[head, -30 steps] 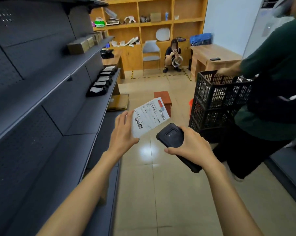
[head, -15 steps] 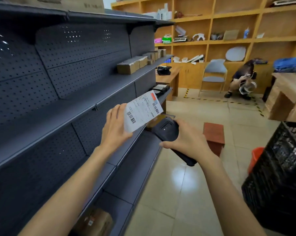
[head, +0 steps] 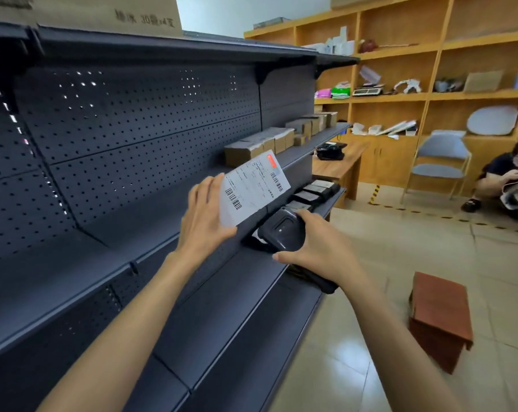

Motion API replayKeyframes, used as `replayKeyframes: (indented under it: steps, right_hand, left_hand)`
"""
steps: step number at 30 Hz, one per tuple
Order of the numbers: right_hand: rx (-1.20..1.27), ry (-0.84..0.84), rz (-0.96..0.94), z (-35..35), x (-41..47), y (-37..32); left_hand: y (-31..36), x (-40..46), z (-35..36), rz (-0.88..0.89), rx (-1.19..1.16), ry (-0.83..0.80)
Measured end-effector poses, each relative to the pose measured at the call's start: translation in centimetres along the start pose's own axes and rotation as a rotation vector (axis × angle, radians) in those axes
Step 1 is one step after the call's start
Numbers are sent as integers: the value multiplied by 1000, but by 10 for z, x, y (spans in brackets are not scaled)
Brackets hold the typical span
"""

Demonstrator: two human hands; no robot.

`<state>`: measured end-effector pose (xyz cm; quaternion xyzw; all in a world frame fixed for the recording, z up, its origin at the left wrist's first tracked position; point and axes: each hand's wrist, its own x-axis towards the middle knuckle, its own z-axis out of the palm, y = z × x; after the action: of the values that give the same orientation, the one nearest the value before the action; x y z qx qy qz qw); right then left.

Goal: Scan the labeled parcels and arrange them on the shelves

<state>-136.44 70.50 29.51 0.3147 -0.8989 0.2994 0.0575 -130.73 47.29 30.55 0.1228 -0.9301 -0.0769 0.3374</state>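
Head view: your left hand [head: 205,217] grips the labeled parcel [head: 253,188]; your right hand [head: 317,248] grips the scanner [head: 283,233] just below it. Since a second ago you've turned from the crate toward the shelves [head: 192,263]; shelving likely comes next.

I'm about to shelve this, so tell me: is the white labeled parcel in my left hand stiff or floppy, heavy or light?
Probably light: the left hand holds the white labeled parcel upright by one edge. It looks flat and thin, yet stands unsupported without drooping, so likely fairly stiff. Its smooth face may slide easily on the shelf.
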Motion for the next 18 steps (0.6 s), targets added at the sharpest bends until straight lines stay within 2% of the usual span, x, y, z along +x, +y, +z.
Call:
replayKeyframes:
  steps: [7,18]
  right_hand:
    - [-37,-26,-73,-2,150,50]
    - [53,-234,-381,34,322,91]
  left_hand:
    - [-20,119,61,-123,61,33]
    - [-56,174,116,-512,237,48]
